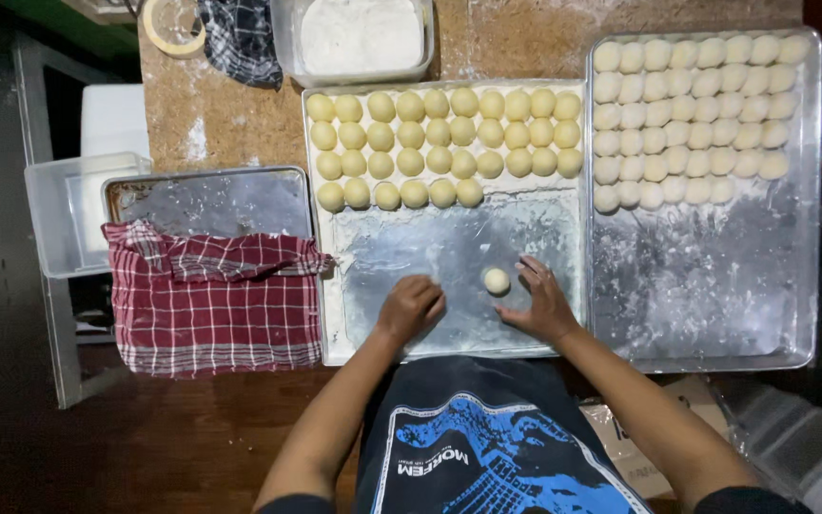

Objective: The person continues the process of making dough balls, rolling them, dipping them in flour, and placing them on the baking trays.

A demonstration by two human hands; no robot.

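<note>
A clear tub of white flour [362, 36] stands at the far edge, a red checked cloth [213, 297] to the left. On the floured middle tray [449, 249], a pale round dough ball [496, 280] lies between the hands: the left hand [412, 306] curled closed, the right hand [543, 300] open just beside it.

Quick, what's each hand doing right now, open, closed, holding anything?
Left hand: curled closed on the floured tray; contents cannot be told.
Right hand: open, flat, beside the loose dough ball.
</note>
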